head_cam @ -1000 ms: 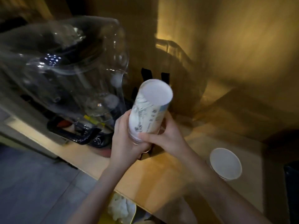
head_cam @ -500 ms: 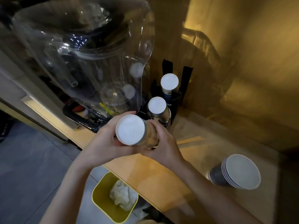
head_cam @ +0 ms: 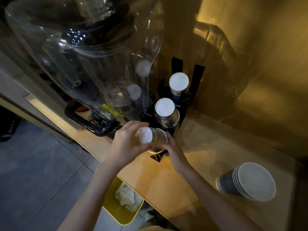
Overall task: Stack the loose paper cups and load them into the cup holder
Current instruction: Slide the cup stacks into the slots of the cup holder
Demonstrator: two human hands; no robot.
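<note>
My left hand [head_cam: 128,144] wraps around the upper part of a stack of paper cups [head_cam: 150,138], fingers curled over its white, upturned base. My right hand [head_cam: 173,147] grips the same stack lower down on the opposite side, fingers pressed against the wall of the cups. The stack stands bottom-up over the nearest slot of the black cup holder [head_cam: 196,80], tilted slightly toward me; I cannot tell how far its lower end has entered the slot, because my hands cover it.

Just behind it, a second stack [head_cam: 165,108] sits upside down in the middle slot, and a third stack [head_cam: 179,81] sits in the far slot, between the holder's tall black uprights. The holder stands on the table [head_cam: 166,189] in the corner against a golden, reflective wall [head_cam: 266,64].

To my right, well apart from the holder, a short nested stack of loose cups [head_cam: 246,181] lies on its side on the table, mouths facing me. To the left of the holder is a large clear plastic cover [head_cam: 91,55] over dark equipment, with a black handle [head_cam: 86,120] near the table edge. Below the table edge, a yellow bin [head_cam: 123,214] holds crumpled white paper.
</note>
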